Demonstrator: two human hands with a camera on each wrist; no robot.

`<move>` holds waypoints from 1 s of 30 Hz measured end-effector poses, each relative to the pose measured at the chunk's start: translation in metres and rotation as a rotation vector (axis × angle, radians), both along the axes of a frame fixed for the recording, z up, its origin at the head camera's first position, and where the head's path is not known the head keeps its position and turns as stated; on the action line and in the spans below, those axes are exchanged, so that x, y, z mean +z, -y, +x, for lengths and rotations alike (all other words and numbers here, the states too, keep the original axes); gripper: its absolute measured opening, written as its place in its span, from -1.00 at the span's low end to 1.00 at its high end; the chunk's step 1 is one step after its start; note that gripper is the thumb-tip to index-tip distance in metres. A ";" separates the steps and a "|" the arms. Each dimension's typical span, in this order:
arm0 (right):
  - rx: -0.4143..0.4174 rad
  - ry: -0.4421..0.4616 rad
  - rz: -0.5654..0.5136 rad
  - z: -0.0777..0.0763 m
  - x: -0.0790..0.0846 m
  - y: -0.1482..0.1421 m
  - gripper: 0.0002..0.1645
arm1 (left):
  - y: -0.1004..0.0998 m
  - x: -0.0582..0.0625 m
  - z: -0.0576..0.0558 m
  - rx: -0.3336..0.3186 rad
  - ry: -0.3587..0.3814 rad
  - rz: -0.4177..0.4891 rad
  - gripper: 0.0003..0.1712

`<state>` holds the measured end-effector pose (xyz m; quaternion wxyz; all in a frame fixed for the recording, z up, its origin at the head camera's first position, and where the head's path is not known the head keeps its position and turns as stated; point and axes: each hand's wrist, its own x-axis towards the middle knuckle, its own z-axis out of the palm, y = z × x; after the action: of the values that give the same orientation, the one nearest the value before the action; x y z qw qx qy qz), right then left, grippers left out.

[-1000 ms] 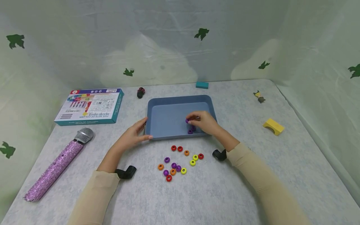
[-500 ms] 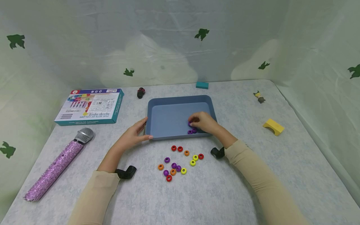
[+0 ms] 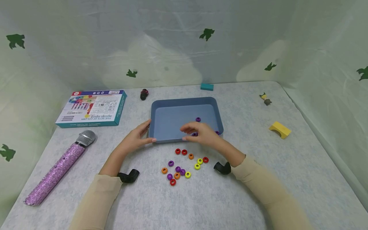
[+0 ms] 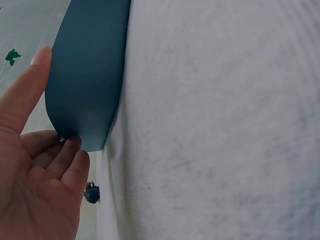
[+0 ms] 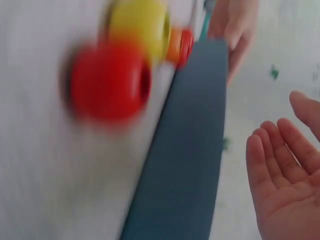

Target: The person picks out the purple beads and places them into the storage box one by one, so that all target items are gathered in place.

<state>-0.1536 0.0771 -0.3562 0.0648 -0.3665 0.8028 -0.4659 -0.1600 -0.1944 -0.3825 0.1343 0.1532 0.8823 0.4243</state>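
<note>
My left hand (image 3: pixel 133 139) grips the near left corner of the blue-grey tray (image 3: pixel 164 139), thumb on its front rim and fingers along its left side. In the left wrist view, the curled fingers (image 4: pixel 67 150) meet the tray's end wall. My right hand (image 3: pixel 201 135) hovers at the tray's front right, thumb and fingers apart with nothing visible between them; the right wrist view shows its palm. Inside the tray lie a purple bead (image 3: pixel 198 119) behind this hand, another (image 3: pixel 217 133) at the right wall, and more purple (image 3: pixel 195 134) partly hidden under the fingers.
Several red, orange, yellow and purple beads (image 3: pixel 182 172) lie in front of the tray. A boxed set (image 3: pixel 91 108) and a glittery microphone (image 3: pixel 60 169) are at the left. A yellow arch block (image 3: pixel 280 129) sits right; a teal block (image 3: pixel 207 87) stands behind the tray.
My right hand has let go of a purple bead, spread its fingers and moved toward the tray's front edge. Purple beads in the tray have scattered apart. My left hand stays put.
</note>
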 end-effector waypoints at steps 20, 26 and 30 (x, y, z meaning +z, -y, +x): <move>0.237 0.113 0.148 0.026 -0.065 0.039 -0.77 | 0.012 -0.024 -0.014 0.000 -0.017 -0.036 0.01; 0.221 0.057 0.202 0.026 -0.067 0.042 -0.79 | 0.011 -0.021 -0.012 -0.006 -0.018 -0.031 0.01; 0.204 0.050 0.188 0.025 -0.060 0.040 -0.79 | 0.003 -0.007 -0.005 0.000 -0.007 -0.018 -0.03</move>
<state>-0.1288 0.0369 -0.4165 0.1659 -0.4269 0.7994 -0.3888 -0.1645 -0.1977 -0.3892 0.1326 0.1536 0.8865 0.4159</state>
